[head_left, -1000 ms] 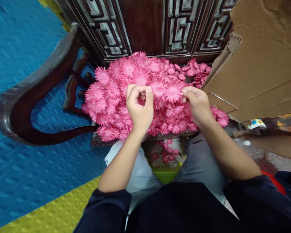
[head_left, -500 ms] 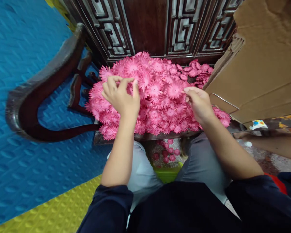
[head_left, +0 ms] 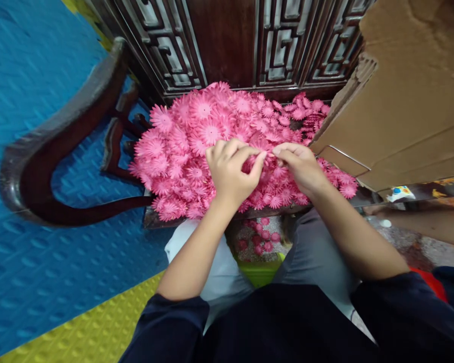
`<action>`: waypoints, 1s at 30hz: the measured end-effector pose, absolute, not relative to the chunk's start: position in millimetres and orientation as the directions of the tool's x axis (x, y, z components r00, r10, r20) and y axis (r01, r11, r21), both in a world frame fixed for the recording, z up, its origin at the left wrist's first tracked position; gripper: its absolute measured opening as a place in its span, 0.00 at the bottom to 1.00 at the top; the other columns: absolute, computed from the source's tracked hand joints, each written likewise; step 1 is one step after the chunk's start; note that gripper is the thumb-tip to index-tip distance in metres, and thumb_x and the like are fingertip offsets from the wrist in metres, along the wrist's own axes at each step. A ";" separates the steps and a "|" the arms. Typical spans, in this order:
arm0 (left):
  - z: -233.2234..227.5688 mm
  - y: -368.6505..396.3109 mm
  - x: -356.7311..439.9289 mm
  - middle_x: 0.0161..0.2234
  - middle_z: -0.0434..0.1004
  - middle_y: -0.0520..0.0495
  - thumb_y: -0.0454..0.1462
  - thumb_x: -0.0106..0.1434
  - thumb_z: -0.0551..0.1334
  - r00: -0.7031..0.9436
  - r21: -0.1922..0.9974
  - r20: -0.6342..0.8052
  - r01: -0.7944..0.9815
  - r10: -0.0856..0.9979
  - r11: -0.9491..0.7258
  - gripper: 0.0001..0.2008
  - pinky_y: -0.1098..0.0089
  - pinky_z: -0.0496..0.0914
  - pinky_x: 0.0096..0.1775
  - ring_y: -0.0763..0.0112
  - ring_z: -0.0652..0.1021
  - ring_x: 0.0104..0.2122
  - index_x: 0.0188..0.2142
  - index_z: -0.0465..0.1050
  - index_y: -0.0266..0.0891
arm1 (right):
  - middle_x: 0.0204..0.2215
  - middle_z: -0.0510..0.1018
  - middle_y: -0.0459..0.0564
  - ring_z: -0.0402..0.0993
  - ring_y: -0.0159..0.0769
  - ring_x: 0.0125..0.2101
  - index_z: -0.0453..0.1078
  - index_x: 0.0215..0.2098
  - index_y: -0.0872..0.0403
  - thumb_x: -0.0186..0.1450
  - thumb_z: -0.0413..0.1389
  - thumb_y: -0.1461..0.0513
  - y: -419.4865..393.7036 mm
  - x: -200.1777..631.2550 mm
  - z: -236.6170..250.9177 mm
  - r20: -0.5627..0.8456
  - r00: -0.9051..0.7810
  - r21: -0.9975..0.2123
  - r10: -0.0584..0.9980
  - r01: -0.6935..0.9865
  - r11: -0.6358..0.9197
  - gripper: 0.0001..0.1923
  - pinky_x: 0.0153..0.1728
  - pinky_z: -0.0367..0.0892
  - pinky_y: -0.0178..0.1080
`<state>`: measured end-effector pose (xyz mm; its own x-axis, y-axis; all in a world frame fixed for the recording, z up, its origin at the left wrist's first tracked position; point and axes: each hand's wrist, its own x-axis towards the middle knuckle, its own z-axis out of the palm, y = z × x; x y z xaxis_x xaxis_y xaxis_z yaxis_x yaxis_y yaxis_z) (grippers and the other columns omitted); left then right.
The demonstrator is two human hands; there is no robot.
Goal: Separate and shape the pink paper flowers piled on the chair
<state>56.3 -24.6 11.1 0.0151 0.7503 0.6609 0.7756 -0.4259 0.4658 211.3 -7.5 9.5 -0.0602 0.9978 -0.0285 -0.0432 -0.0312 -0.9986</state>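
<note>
A heap of pink paper flowers (head_left: 196, 136) covers the seat of a dark carved wooden chair (head_left: 227, 55). My left hand (head_left: 230, 171) and my right hand (head_left: 300, 166) meet over the middle of the heap, fingertips almost touching. Both hands pinch pink flower pieces between thumb and fingers; the pieces are mostly hidden by the fingers. Several fallen pink flowers (head_left: 261, 239) lie on the floor between my knees.
The chair's curved armrest (head_left: 53, 151) sweeps out at the left over blue floor matting (head_left: 30, 75). A cardboard box (head_left: 408, 96) stands close at the right. A yellow mat (head_left: 79, 333) lies at lower left. Another person's arm (head_left: 427, 229) shows at the right edge.
My left hand went out to the left part of the heap, then came back to the middle beside my right hand. My right hand shifted slightly left and down.
</note>
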 end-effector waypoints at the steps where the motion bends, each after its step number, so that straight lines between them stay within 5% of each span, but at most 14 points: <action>1: 9.3 -25.1 59.0 0.28 0.73 0.50 0.47 0.57 0.62 0.024 0.468 0.649 0.776 0.761 -0.424 0.09 0.59 0.59 0.42 0.63 0.70 0.35 0.28 0.75 0.47 | 0.19 0.70 0.40 0.59 0.23 0.21 0.72 0.24 0.54 0.54 0.58 0.61 -7.7 211.4 9.6 -0.024 -0.078 -0.998 0.997 -0.051 -0.028 0.04 0.27 0.59 0.32; 16: 7.6 -21.0 61.0 0.25 0.71 0.52 0.45 0.57 0.63 0.015 0.762 0.500 0.468 0.866 -0.448 0.09 0.68 0.66 0.36 0.73 0.71 0.29 0.28 0.76 0.43 | 0.23 0.73 0.41 0.64 0.24 0.25 0.74 0.26 0.51 0.52 0.62 0.60 -9.0 217.4 8.5 0.012 -0.214 -0.992 0.977 -0.122 -0.015 0.04 0.31 0.62 0.33; 23: 9.7 -22.8 63.4 0.26 0.71 0.51 0.39 0.59 0.61 0.043 0.739 0.521 0.478 0.853 -0.475 0.07 0.68 0.66 0.37 0.73 0.71 0.29 0.27 0.74 0.40 | 0.22 0.71 0.40 0.62 0.23 0.24 0.73 0.25 0.54 0.54 0.61 0.60 -9.0 216.3 9.5 0.020 -0.254 -0.989 0.967 -0.146 -0.018 0.05 0.30 0.59 0.32; 30: 7.3 -25.2 65.5 0.29 0.74 0.50 0.38 0.59 0.61 0.040 0.584 0.588 0.670 0.808 -0.459 0.05 0.65 0.63 0.38 0.69 0.73 0.33 0.29 0.74 0.41 | 0.23 0.72 0.42 0.64 0.24 0.26 0.73 0.26 0.54 0.54 0.61 0.59 -11.4 215.3 11.7 0.055 -0.219 -0.996 0.974 -0.087 0.036 0.06 0.32 0.62 0.32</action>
<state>65.5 -25.2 7.3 0.0404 0.8075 0.5884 0.6698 -0.4589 0.5838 215.3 -11.4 11.7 -0.2190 0.9742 0.0546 -0.0874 0.0362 -0.9955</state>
